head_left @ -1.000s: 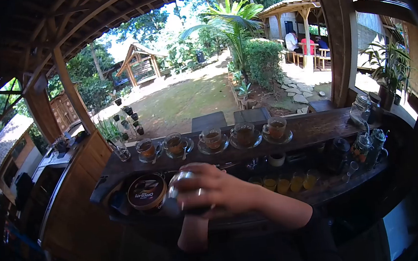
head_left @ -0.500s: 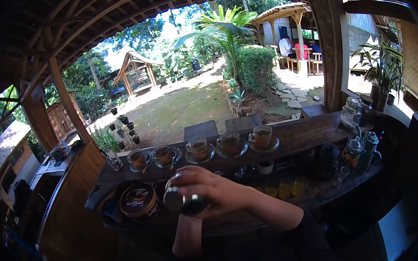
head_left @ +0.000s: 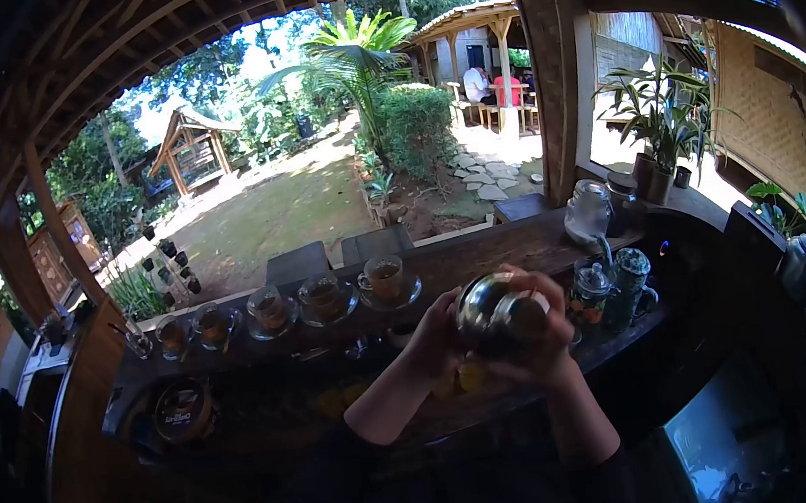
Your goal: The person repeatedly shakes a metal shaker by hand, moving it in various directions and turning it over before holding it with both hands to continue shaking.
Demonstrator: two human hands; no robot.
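Observation:
Above the front of the counter, both my hands hold a shiny metal cocktail shaker, its capped end toward me. My left hand wraps its left side. On the other side my right hand grips it near the cap. Behind and left of the shaker, a row of several glass cups of brown drink stands on saucers, the nearest being a glass cup. Partly hidden below my arms are small glasses of yellow liquid.
A round chocolate tub sits at the counter's left. On the right stand a large glass jar, a lidded jar and a glass mug. Stools line the far side. People sit in a pavilion beyond.
The shaker and both hands have moved right, from near the tub toward the jars. My left hand now shows clearly on the shaker. The view has turned to the right.

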